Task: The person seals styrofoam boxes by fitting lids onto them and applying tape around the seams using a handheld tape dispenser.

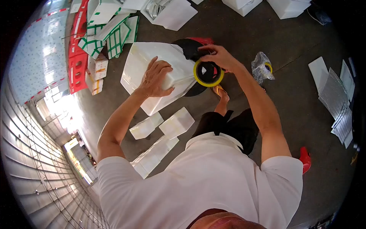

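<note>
A large white box [139, 63] stands in front of me at the upper middle, with a black round thing partly hidden behind it. My left hand [155, 78] rests on the box's surface, fingers spread. At the box's right end, my right hand [219, 58] holds a tape roll [209, 84] with a yellow rim and a dark centre, its fingers curved over the top of the roll. Something red shows just behind the right hand.
Green-taped white boxes [113, 42] and a red barrier [78, 57] are at upper left. Smaller white boxes [177, 123] lie below the big box. A clear plastic wrap [260, 68], silvery sheets [333, 93] and a red object [305, 159] are on the right.
</note>
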### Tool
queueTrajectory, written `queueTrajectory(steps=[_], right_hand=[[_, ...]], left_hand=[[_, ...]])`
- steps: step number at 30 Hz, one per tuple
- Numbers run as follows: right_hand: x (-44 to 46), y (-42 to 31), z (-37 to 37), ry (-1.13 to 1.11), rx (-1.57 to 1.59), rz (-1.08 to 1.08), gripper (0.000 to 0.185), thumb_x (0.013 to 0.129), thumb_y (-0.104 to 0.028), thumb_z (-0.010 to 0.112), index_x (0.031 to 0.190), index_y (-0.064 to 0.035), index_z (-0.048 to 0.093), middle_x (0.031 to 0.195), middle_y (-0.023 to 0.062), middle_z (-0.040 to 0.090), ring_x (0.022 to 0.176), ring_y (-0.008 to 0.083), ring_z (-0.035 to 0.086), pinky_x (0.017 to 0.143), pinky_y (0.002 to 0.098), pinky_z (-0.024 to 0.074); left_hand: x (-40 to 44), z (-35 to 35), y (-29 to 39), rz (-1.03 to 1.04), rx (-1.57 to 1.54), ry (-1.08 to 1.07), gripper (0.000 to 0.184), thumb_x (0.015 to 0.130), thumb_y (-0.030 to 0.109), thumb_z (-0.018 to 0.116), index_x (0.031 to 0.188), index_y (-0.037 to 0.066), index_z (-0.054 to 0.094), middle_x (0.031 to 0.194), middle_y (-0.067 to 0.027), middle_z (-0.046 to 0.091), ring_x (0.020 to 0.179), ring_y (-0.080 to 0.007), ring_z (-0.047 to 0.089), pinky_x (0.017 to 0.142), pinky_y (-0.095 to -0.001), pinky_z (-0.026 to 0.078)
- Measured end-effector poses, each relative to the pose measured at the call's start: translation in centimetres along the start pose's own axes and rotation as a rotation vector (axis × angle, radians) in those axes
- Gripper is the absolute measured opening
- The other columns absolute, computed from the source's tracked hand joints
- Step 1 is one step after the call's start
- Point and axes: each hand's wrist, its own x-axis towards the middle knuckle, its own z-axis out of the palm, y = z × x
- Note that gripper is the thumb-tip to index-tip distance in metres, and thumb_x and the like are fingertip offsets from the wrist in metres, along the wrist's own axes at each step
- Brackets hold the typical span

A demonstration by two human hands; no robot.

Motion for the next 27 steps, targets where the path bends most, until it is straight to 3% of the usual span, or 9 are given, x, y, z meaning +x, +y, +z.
queueTrajectory(steps=[6,10,13,14,16,20,22,24,27], right_hand=[[4.3,-1.6,1.4,-0.327,-0.377,0.012,0.047,0.080,-0.016,0.075,0.125,-0.0041,0.063,0.104,0.0086,0.069,0.093,0.0152,0.065,0.087,0.0251,0.0508],[3.1,-0.6,0.3,-0.277,-0.273,0.014,0.051,0.080,-0.013,0.074,0.128,-0.0030,0.060,0.108,0.0096,0.068,0.095,0.0161,0.064,0.087,0.0270,0.0508],[-3.1,1.7,1.3,-0.256,-0.075,0.055,0.051,0.080,-0.013,0.075,0.128,-0.0034,0.060,0.106,0.0094,0.068,0.096,0.0133,0.061,0.087,0.0287,0.0499],[-5.7,1.6,2.3,-0.176,-0.233,0.126,0.051,0.080,-0.013,0.076,0.129,-0.0055,0.061,0.107,0.0089,0.067,0.099,0.0139,0.061,0.089,0.0290,0.0495],[-7.7,6.3,3.8,-0.046,-0.246,-0.154,0.051,0.080,-0.014,0.076,0.128,-0.0063,0.062,0.107,0.0081,0.067,0.097,0.0140,0.061,0.086,0.0286,0.0495],[-5.0,3.4,2.2,0.110,0.011,-0.052,0.055,0.077,-0.022,0.079,0.126,-0.0071,0.063,0.118,0.0102,0.066,0.103,0.0179,0.062,0.090,0.0323,0.0492],[-2.5,1.4,0.8,0.057,-0.139,-0.100,0.047,0.079,-0.011,0.075,0.125,-0.0050,0.064,0.094,0.0068,0.068,0.088,0.0110,0.061,0.076,0.0258,0.0489],[1.1,3.7,-0.4,-0.038,-0.084,-0.141,0.047,0.079,-0.011,0.076,0.124,-0.0042,0.064,0.090,0.0069,0.068,0.084,0.0096,0.061,0.072,0.0254,0.0493],[-1.0,2.0,0.1,0.002,-0.083,-0.030,0.050,0.078,-0.012,0.077,0.125,-0.0028,0.062,0.093,0.0066,0.067,0.082,0.0101,0.061,0.070,0.0264,0.0496]], left_hand=[[0.9,0.0,0.0,-0.083,0.041,0.060,0.060,0.059,0.031,0.080,0.109,0.009,0.055,0.110,-0.0100,0.057,0.113,-0.0294,0.051,0.111,-0.0517,0.029],[1.6,0.2,-0.8,-0.215,0.089,-0.031,0.057,0.067,0.033,0.078,0.113,0.008,0.055,0.116,-0.0122,0.057,0.118,-0.0319,0.050,0.108,-0.0517,0.031],[2.3,3.4,-5.2,-0.517,0.281,0.311,0.058,0.078,0.049,0.069,0.117,0.007,0.056,0.116,-0.0166,0.057,0.114,-0.0354,0.050,0.106,-0.0498,0.031],[3.5,2.4,-5.6,-0.828,0.196,0.226,0.063,0.079,0.051,0.069,0.122,0.006,0.055,0.123,-0.0172,0.057,0.120,-0.0363,0.047,0.107,-0.0505,0.029],[5.1,0.7,-6.7,-1.229,0.069,0.236,0.065,0.079,0.051,0.068,0.126,0.008,0.055,0.127,-0.0175,0.056,0.123,-0.0376,0.046,0.107,-0.0519,0.030],[4.6,1.6,-8.7,-1.186,0.196,0.507,0.065,0.078,0.049,0.071,0.128,0.011,0.054,0.127,-0.0153,0.058,0.122,-0.0343,0.049,0.105,-0.0507,0.033],[4.9,0.5,-5.4,-0.316,-0.189,0.431,0.059,0.075,0.043,0.075,0.123,0.013,0.057,0.123,-0.0127,0.060,0.118,-0.0316,0.052,0.103,-0.0476,0.037],[5.2,0.8,-3.0,-0.233,0.136,0.062,0.054,0.073,0.041,0.077,0.117,0.014,0.061,0.119,-0.0105,0.062,0.115,-0.0301,0.054,0.101,-0.0446,0.038],[6.9,0.6,-4.4,-0.532,0.168,0.127,0.050,0.079,0.045,0.070,0.117,0.014,0.061,0.117,-0.0120,0.062,0.115,-0.0322,0.055,0.099,-0.0467,0.038]])
